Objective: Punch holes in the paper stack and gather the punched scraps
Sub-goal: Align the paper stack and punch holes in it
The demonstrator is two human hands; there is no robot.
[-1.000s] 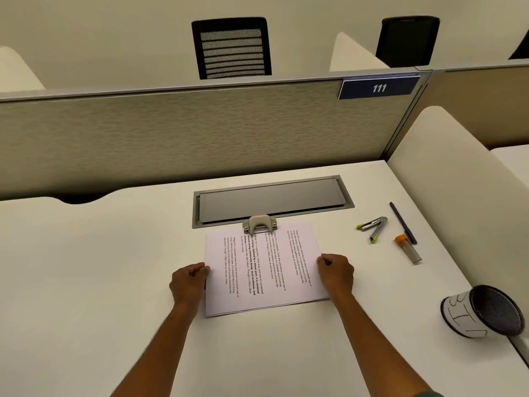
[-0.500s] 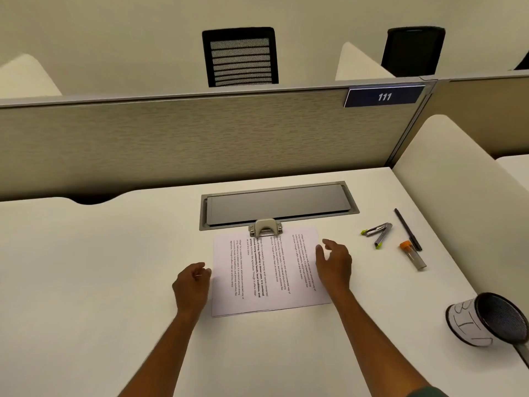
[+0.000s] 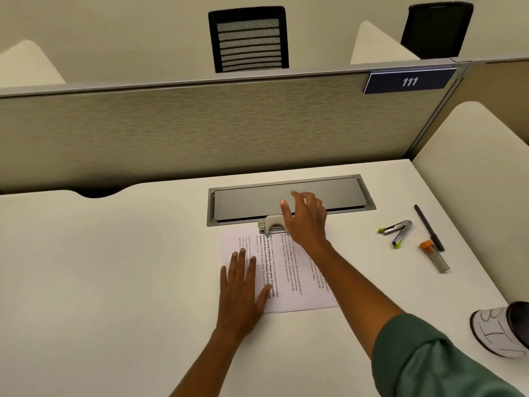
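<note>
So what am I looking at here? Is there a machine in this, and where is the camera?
There is no machine: a person works with two bare hands, and one wide-angle camera on their head looks forward and down. The left hand lies flat on the paper stack, pinning it to the white desk. The right hand hovers open over the small hole punch at the stack's far edge; I cannot tell if it touches it. Neither hand holds anything. To the right lie a staple remover, a black pen, a clear tube with an orange cap, and a cup on its side. Behind the punch is a grey cable hatch.
</note>
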